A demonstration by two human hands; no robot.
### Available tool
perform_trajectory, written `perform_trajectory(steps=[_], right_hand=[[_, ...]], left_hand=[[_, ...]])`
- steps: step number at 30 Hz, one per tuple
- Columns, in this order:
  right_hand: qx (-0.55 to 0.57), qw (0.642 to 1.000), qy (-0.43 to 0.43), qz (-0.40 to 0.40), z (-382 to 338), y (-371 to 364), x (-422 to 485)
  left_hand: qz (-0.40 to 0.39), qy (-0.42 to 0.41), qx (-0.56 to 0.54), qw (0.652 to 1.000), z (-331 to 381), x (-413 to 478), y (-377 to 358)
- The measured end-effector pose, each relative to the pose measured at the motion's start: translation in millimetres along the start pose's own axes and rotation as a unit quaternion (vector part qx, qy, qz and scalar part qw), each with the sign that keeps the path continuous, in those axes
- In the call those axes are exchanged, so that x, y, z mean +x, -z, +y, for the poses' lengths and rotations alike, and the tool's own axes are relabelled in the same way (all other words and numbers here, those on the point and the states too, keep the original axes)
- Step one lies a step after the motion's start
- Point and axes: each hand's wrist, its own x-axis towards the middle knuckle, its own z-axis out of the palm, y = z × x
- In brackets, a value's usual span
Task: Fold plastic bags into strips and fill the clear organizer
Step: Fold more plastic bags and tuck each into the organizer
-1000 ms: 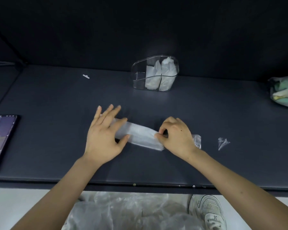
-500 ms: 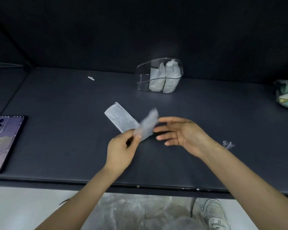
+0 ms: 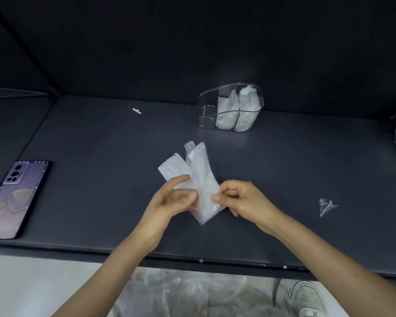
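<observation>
Pinching from either side, the left grip (image 3: 172, 200) and right grip (image 3: 242, 200) hold a folded plastic bag (image 3: 199, 179), bent into a V, over the dark surface (image 3: 101, 179) on the person's side of the clear organizer (image 3: 207, 110). Two folded bags (image 3: 245, 104) stand in the organizer's right-hand compartments. Well left of the organizer lies a phone (image 3: 14, 197); right and nearer the person lies a plastic scrap (image 3: 326, 205).

A matte black worktop (image 3: 101, 145) fills the middle, with small studs (image 3: 284, 267) along its front edge at 6 o'clock. A dark wall (image 3: 169, 42) rises behind it at 12 o'clock and carries a faint glare (image 3: 236, 72) toward 1. Pale floor (image 3: 32, 284) shows at 7 o'clock.
</observation>
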Motion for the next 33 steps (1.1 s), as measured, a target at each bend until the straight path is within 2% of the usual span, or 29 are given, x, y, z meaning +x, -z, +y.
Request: perform_trajectory(steps=[2,7,11,14,18,22,23,24,25,26,28,30,33], right_hand=[[-0.038,0.999,-0.02,-0.019,-1,2,3],[-0.177,0.984,-0.018,-0.014,3,2,15],[-0.236,0.972,-0.019,0.001,2,3,17],[-0.248,0.968,-0.021,0.003,0,6,19],[-0.279,0.96,-0.032,-0.007,1,16,17],[-0.29,0.956,-0.048,-0.01,4,30,12],[-0.291,0.955,-0.05,-0.016,5,31,11],[-0.292,0.955,-0.052,-0.02,5,33,11],[-0.292,0.955,-0.053,-0.022,5,34,11],[-0.292,0.955,-0.053,-0.024,5,35,12],[-0.291,0.955,-0.05,-0.03,4,36,13],[-0.296,0.953,-0.044,-0.039,2,36,13],[-0.293,0.955,-0.041,-0.035,4,36,14]], left_hand=[[0.026,0.021,-0.064,0.997,4,7,9],[0.135,0.012,-0.053,0.989,12,32,15],[0.176,-0.032,0.124,0.976,7,51,16],[0.192,-0.071,0.251,0.946,2,56,14],[0.19,-0.091,0.332,0.919,-1,53,6],[0.188,-0.062,0.364,0.91,-4,44,3],[0.202,-0.089,0.394,0.892,-5,40,4],[0.216,-0.153,0.444,0.856,-4,36,4],[0.216,-0.232,0.5,0.806,-6,34,5],[0.193,-0.303,0.546,0.757,-8,32,4],[0.079,-0.374,0.608,0.696,-17,30,0],[-0.014,-0.358,0.648,0.672,-28,29,-8],[-0.036,-0.296,0.686,0.664,-45,29,-14]])
